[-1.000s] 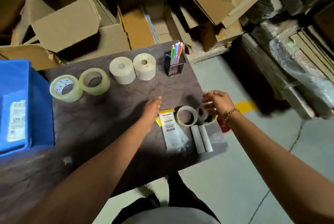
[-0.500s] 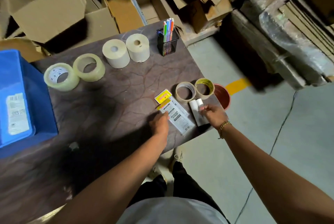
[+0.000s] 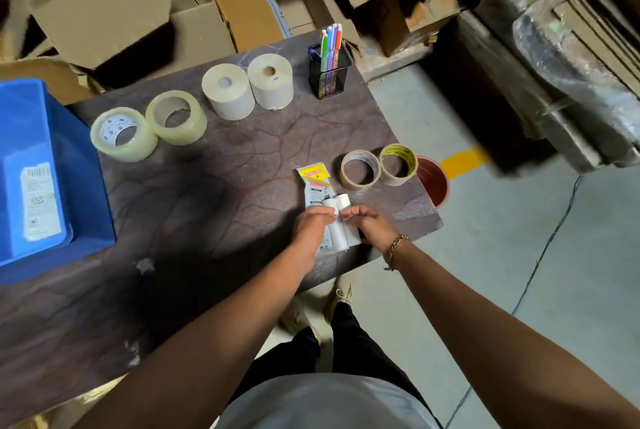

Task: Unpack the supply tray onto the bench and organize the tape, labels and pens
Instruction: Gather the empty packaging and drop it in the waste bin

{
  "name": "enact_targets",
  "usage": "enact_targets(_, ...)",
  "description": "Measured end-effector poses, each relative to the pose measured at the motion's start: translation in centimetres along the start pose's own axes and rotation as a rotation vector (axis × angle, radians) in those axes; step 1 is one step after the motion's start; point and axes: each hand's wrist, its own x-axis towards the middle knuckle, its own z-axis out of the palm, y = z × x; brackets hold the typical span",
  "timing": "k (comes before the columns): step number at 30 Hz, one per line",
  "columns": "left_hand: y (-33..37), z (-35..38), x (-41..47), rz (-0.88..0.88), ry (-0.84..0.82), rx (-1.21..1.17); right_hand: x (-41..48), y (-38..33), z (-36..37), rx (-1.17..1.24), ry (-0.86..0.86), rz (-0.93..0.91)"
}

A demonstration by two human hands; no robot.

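Two hands meet near the bench's point(image 3: 207, 200) front right edge. Left hand point(image 3: 313, 226) and right hand point(image 3: 372, 224) both rest fingers on a pair of white rolls point(image 3: 337, 220) lying side by side over a label packet point(image 3: 316, 182); whether either hand truly grips them cannot be told. Two narrow tape rings point(image 3: 377, 167) sit just beyond, near the right edge. Along the far edge: two clear tape rolls point(image 3: 149, 125), two label rolls point(image 3: 247, 86), pens point(image 3: 329, 47) upright in a mesh cup point(image 3: 329, 77). Blue supply tray point(image 3: 45, 169) sits at the left edge.
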Motion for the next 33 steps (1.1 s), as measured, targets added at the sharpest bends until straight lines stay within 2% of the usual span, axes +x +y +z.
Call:
enact_targets(10,0.5,-3.9,-1.5,0.177,-0.037,0.095,-1.9,-1.8,2.1,0.156,-0.066,-0.127)
enact_targets(17,5.7,-3.0,-3.7,0.416,-0.189,0.093,-6.0,-7.4,-0.8,0.282,-0.149,-0.259)
enact_targets(26,13.2,7.3,-5.0,0.56,-0.422,0.103,-7.8,-13.1,-11.8,0.324,-0.097,-0.378)
enact_targets(33,14.4,21.5,-2.0,0.532,-0.431,0.172,-4.5,-13.1,-25.3,0.275,-0.028,-0.329)
